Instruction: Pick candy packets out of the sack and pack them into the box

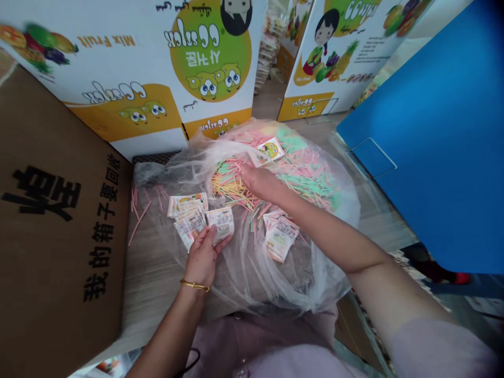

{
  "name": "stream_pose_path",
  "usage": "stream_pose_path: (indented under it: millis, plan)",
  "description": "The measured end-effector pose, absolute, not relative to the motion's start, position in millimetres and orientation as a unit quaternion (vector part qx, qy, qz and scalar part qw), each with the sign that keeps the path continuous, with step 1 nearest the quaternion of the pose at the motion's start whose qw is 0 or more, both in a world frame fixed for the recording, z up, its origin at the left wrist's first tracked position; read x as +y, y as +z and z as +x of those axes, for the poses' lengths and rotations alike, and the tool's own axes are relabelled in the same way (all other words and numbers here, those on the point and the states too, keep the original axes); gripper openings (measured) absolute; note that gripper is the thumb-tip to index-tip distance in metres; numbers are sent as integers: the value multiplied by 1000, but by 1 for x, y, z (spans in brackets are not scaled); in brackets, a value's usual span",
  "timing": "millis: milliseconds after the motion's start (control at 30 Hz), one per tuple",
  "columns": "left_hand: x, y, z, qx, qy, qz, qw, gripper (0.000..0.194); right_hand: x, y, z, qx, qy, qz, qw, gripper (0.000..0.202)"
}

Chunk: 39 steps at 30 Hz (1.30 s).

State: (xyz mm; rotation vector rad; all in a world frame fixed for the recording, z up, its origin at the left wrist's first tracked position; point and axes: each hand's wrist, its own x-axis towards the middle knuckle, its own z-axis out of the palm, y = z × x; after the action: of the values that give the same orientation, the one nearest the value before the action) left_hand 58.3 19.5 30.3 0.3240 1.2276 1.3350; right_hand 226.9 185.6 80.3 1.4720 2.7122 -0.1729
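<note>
My left hand (205,249) is closed on a small printed packet (221,223), thumb on top. Beside it lies a fanned stack of similar packets (189,218). In the middle, my right hand (260,182) reaches down into a heap of thin pastel candy sticks (311,176), pink, green and yellow. Its fingers are curled together among the sticks, and whatever they grip is hidden. The sticks rest in a large clear plastic bag (252,283) spread open over the table. Another packet (271,149) sits on the heap behind my right hand. More packets (281,239) lie below my right forearm.
A brown carton (59,262) stands at the left. Printed white and yellow cartons (129,63) line the back, with stacked packs (268,52) in a gap between them. A large blue panel (441,136) rises at the right. Loose pink sticks (137,223) lie near the brown carton.
</note>
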Motion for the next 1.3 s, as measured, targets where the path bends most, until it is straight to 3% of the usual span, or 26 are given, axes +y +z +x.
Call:
stream_pose_path:
  millis: [100,233,367,533,733,867,967,1200,1300]
  plan:
    - [19,29,61,535,582,135,597,34,177,79,219,886,-71,452,80,35]
    - [19,31,66,537,580,134,598,31,169,69,204,866,-129,465,126,42]
    - [18,32,65,533,576,139,604,32,173,63,205,865,-152,462,125,35]
    - [18,30,62,527,583,135,603,36,186,57,227,833,-198,516,-21,35]
    - [22,29,71,534,575,156,600,34,185,48,236,601,-576,484,-268,29]
    - [24,30,70,537,582,155,590,35,185,46,244,475,-699,437,-310,22]
    - [24,29,66,536,595,134,583,37,187,46,250,556,-650,456,-246,28]
    - [21,31,67,535,597,124,585,33,159,54,222,802,-270,533,4,43]
    - [19,33,67,526,596,136,592,33,155,55,215,832,-188,517,67,35]
